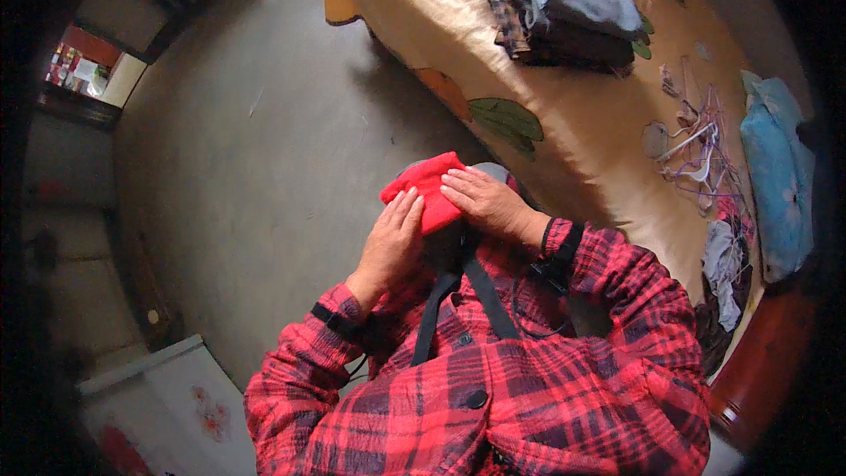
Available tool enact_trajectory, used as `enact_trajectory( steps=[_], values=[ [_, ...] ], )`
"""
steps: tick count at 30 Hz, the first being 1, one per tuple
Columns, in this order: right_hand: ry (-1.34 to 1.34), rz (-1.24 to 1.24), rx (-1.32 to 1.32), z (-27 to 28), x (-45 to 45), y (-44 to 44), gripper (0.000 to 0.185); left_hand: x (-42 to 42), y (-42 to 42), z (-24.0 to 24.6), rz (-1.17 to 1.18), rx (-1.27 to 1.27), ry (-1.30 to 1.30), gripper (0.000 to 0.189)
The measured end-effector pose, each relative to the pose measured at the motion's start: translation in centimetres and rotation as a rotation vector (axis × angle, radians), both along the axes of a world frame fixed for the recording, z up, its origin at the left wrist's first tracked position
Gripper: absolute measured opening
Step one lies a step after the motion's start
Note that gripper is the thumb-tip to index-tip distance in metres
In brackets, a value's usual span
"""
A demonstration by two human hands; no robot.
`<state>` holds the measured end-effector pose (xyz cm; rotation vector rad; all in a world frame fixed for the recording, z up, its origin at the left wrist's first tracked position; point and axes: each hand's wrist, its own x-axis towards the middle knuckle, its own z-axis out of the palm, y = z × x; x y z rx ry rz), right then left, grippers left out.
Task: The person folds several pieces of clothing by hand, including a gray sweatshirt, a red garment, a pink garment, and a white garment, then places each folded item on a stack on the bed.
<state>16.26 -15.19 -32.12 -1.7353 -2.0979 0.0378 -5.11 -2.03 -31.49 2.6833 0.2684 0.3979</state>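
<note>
A small folded piece of bright red cloth (pixel 433 195) lies between my two hands, in front of my body. My left hand (pixel 394 231) rests with its fingertips on the cloth's near left edge. From the right, my right hand (pixel 489 201) lays its fingers flat over the cloth's right side. The underside of the cloth and what bears it are hidden, and my thumbs are mostly out of sight. Both my sleeves are red and black plaid with dark bands at the wrists.
A bed with a shiny golden cover (pixel 568 119) stretches along the right. On it lie a stack of folded clothes (pixel 581 0), tangled clothes hangers (pixel 700 158), a blue floral pillow (pixel 780 178) and a crumpled grey garment (pixel 722 264). A white cabinet (pixel 172 410) stands at lower left.
</note>
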Motion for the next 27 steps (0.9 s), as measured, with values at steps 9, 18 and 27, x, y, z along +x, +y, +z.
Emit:
enact_trajectory(
  steps=[9, 18, 27],
  values=[
    [1.145, -0.158, -0.353, 8.4, 3.2, -0.7, 0.029, -0.5, 2.9, 7.8, 0.2, -0.982, 0.038, 0.023],
    [1.836, -0.215, -0.596, 9.8, 1.5, -2.5, 0.055, 1.2, 0.5, 7.8, 0.226, -1.904, -0.241, 0.027],
    [1.841, -0.394, -0.47, 9.3, 2.2, -3.6, 0.036, 1.6, -1.3, 7.2, 0.127, -1.859, -0.185, 0.051]
  ],
)
